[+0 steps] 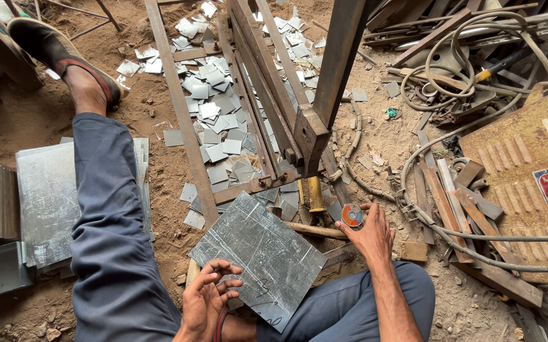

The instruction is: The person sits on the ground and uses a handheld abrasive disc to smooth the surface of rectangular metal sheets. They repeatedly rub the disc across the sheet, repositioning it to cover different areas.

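My left hand rests at the lower left edge of a grey metal sheet that lies tilted in front of me, fingers curled on its edge. My right hand reaches forward on the right and pinches a small round disc with an orange and blue centre. The sheet's far corner points toward a rusty lever shear standing on the dirt floor. My left leg in blue trousers stretches forward, its foot in a sandal.
Many small cut metal squares lie scattered behind the shear. A stack of metal sheets lies at left. At right sit a rusty orange welding machine, coiled cables and scrap bars.
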